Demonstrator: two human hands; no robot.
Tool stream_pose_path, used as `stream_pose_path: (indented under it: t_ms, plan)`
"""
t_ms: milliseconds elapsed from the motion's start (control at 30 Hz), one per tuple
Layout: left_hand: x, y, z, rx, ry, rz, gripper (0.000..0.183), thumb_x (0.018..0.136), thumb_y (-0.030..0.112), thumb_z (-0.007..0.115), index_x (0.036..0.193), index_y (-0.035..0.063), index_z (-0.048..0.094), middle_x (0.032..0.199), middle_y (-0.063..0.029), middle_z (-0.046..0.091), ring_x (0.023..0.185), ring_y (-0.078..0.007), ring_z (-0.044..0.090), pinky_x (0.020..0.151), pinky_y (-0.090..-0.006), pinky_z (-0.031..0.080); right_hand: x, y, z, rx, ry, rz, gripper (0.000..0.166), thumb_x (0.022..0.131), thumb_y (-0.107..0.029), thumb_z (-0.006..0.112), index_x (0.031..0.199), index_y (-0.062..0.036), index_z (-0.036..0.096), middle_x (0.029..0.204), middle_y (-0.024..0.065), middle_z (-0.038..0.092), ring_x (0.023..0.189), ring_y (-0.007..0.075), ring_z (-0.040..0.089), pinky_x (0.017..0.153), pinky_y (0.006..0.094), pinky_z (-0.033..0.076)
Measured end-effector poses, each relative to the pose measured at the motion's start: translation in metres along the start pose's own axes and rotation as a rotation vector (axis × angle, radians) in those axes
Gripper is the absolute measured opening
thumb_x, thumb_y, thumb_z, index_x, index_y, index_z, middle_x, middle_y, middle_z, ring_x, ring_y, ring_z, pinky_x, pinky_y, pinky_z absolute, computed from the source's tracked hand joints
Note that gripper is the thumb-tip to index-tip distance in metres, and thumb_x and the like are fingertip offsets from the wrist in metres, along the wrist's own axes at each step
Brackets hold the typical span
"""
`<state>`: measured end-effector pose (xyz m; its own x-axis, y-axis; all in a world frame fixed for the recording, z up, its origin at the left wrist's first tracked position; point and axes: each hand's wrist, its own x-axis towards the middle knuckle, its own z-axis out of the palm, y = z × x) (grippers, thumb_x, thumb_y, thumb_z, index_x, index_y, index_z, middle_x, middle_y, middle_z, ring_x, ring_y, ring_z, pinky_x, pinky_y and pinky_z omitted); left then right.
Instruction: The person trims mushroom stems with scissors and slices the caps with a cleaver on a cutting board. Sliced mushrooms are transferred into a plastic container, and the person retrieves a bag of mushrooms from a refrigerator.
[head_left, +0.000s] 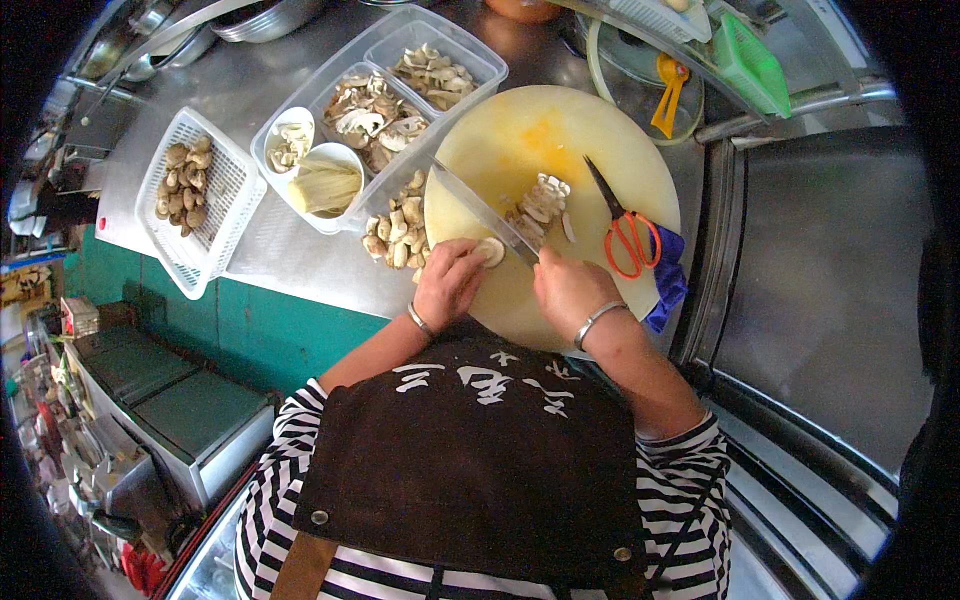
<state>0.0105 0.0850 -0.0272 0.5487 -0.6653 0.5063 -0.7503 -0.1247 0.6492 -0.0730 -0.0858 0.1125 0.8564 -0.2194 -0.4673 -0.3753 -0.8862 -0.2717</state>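
On a round, pale yellow cutting board (517, 315), my left hand (450, 279) holds a mushroom (491, 253) down with its fingertips; the mushroom's pale round face points toward the knife. My right hand (576, 291) grips the handle of a kitchen knife (480, 208), whose blade slants up and left beside the mushroom. Sliced mushrooms (541, 201) lie in a small heap just right of the blade. Farther right on the board rest scissors (628, 236) with orange handles. Whole mushrooms (405, 217) are piled at the board's left edge, close to my left hand.
A clear plastic tub (491, 64) behind the board holds sliced mushrooms and white cups (339, 223). Left stands a white perforated basket (238, 176) with brown mushrooms (184, 184). A blue cloth (670, 277) sticks out at the board's right edge, near a dark metal surface (817, 270).
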Motion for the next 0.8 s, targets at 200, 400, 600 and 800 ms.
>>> stream_pose_path:
  t_ms: [200,400,600,800]
  plan:
    - [0.000,-0.003,0.002,-0.041,0.024,-0.002,0.029,0.071,0.000,0.069,0.097,0.0026,0.059,0.105,-0.0135,0.058,0.094,-0.0319,0.056,0.080,-0.0388,0.047,0.007,0.008,0.059,0.037,0.240,-0.041,0.018,0.088,-0.018,0.047,0.090,-0.0009,0.053,0.071,0.0212,0.063,0.070,0.0393,0.064,0.061,0.0496,0.051]
    - [-0.005,-0.009,0.003,-0.050,0.045,-0.015,0.023,0.070,0.000,0.070,0.090,0.0028,0.059,0.104,-0.0135,0.059,0.093,-0.0317,0.057,0.078,-0.0381,0.048,0.007,-0.008,0.017,0.009,0.080,-0.025,0.017,0.088,-0.017,0.046,0.090,-0.0010,0.052,0.073,0.0225,0.063,0.068,0.0393,0.063,0.059,0.0499,0.050]
    - [-0.003,-0.009,0.005,-0.055,0.046,-0.006,0.025,0.068,0.000,0.073,0.089,0.0045,0.060,0.102,-0.0120,0.059,0.091,-0.0301,0.058,0.077,-0.0369,0.048,0.011,0.003,0.059,0.038,0.157,-0.024,0.018,0.087,-0.017,0.048,0.090,-0.0001,0.052,0.073,0.0221,0.064,0.071,0.0385,0.064,0.063,0.0497,0.051]
    - [-0.007,-0.005,0.006,-0.040,0.075,-0.047,0.023,0.069,-0.001,0.071,0.090,0.0049,0.062,0.097,-0.0108,0.057,0.088,-0.0283,0.057,0.073,-0.0352,0.048,0.000,-0.011,0.031,0.038,0.096,-0.019,0.018,0.087,-0.018,0.048,0.090,-0.0005,0.051,0.072,0.0219,0.064,0.070,0.0387,0.064,0.060,0.0499,0.051]
